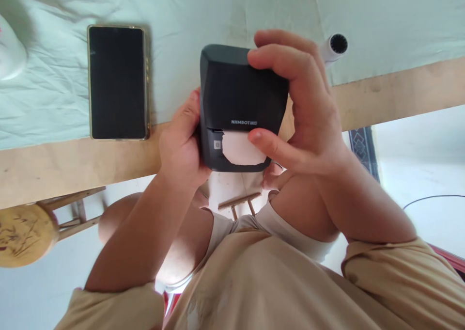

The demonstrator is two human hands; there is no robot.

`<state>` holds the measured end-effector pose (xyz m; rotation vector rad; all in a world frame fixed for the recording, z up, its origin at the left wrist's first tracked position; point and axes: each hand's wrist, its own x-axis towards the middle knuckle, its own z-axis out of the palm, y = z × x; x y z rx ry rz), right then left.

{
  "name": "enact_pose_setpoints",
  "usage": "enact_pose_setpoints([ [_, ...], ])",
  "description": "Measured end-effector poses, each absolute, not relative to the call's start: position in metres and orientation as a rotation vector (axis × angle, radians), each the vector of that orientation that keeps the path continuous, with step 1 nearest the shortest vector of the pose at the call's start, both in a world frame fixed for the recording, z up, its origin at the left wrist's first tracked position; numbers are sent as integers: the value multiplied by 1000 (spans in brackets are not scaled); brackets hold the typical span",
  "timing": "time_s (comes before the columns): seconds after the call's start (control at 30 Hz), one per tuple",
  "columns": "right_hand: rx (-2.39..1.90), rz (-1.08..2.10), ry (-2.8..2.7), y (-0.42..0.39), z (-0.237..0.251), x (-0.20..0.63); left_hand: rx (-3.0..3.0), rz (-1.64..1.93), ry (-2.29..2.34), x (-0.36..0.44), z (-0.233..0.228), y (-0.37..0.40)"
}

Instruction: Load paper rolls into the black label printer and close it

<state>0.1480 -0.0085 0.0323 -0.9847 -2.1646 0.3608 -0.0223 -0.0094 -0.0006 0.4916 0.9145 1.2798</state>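
Note:
Held up over the table's front edge is a black label printer [243, 95] with NIIMBOT lettering on its lid. My left hand [183, 138] grips its left side; most of those fingers are hidden behind it. My right hand [305, 97] reaches around the right side, with fingertips on the top of the lid and the thumb lower down. Below the lettering a pale paper label [240, 148] with an uneven left edge lies against the printer's front, and my right thumb touches it. A small square mark sits left of the paper.
A tablet in a clear case [116, 83] lies on the pale green cloth [174, 24] to the left. Behind my right hand is a white cylinder with a dark end [337, 45]. A white rounded object [10, 51] stands far left. A wooden stool [25, 235] is below.

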Motion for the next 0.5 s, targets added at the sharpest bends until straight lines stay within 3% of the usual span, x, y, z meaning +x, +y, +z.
enact_pose_setpoints([
  [0.13, -1068, 352, -2134, -12, 36, 151, 536, 1339, 861, -21, -4, -9],
  [0.23, -1214, 172, -2009, -15, 38, 151, 570, 1382, 831, -19, -3, -9],
  [0.5, -1248, 200, -1513, -14, 44, 143, 645, 1076, 683, -23, 4, -14],
])
